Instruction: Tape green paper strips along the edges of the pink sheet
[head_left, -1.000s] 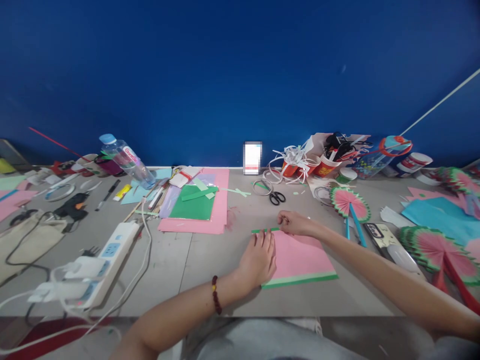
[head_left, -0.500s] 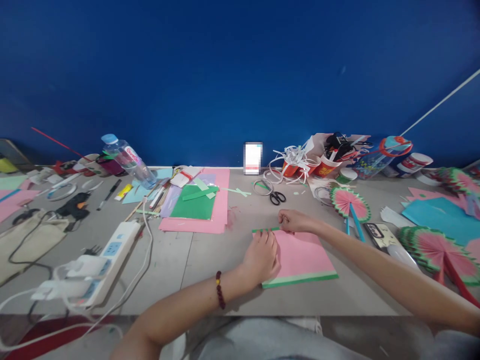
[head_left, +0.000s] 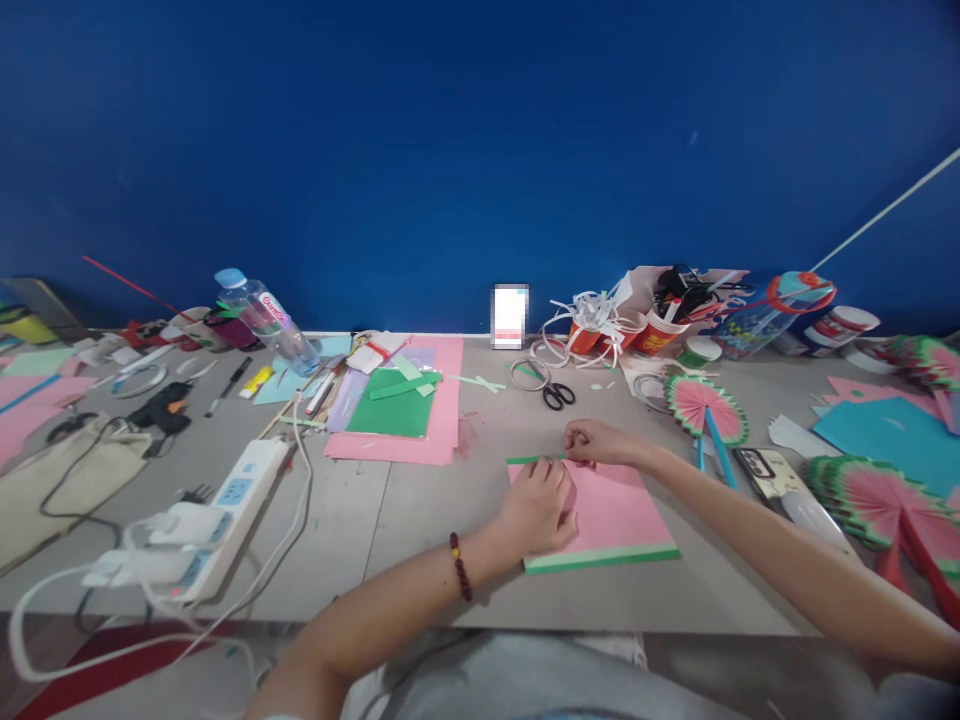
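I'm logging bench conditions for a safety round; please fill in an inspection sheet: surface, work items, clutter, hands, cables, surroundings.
Surface: grey table, a reddish smear near its middle.
Work items: pink paper lying flat, green along its near and far edges.
Clutter: black-handled scissors beyond the paper; tilted bottle to the left; pink-and-green paper fans to the right.
Hands: left hand resting on the paper; right hand at its far edge, fingers curled, grip unclear.
Cables: white cables around the power strip, passing the table's near edge.
Surroundings: blue wall behind; co-workers, nothing seen.
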